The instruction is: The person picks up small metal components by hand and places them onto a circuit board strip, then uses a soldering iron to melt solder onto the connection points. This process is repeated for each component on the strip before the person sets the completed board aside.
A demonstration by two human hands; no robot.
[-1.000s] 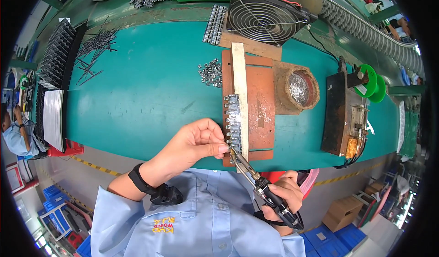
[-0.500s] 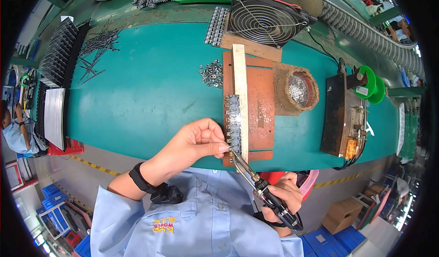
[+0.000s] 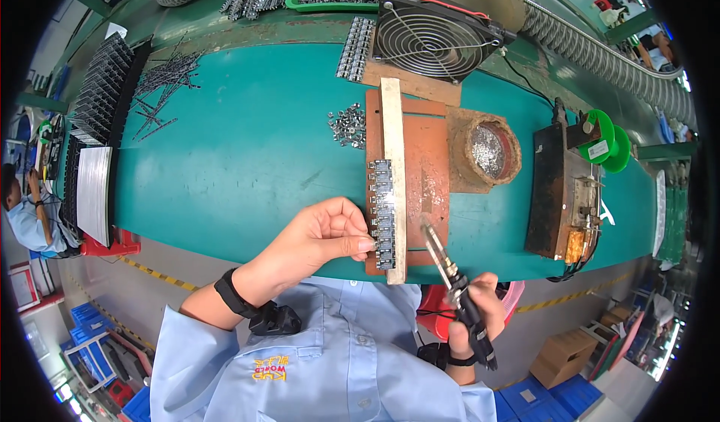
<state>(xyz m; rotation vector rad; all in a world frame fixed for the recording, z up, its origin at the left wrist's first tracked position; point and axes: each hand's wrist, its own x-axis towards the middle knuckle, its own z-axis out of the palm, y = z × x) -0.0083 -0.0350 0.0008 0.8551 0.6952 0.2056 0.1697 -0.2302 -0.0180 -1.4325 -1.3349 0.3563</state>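
My right hand [image 3: 478, 313] is closed round the dark handle of a soldering iron [image 3: 441, 255]. Its tip hangs over the reddish-brown work board [image 3: 427, 159], to the right of a pale bar [image 3: 393, 129]. Along the bar's left side runs a strip of small circuit boards with black parts [image 3: 383, 197]. My left hand [image 3: 334, 231] has thumb and forefinger pinched at the strip's left edge, near its lower end; what sits between the fingertips is too small to make out. A pile of small metal parts [image 3: 347, 126] lies up and left of the strip.
Right of the board stand a round solder-flecked pot [image 3: 491, 150], a dark metal box [image 3: 551, 189] and a green spool [image 3: 615, 141]. A black fan [image 3: 435, 36] stands behind. Thin dark strips [image 3: 161, 84] and a rack [image 3: 101, 92] are at left.
The soldering iron has lifted off the strip's lower end and swung right with my right hand. My left hand stays pinched at the strip's edge.
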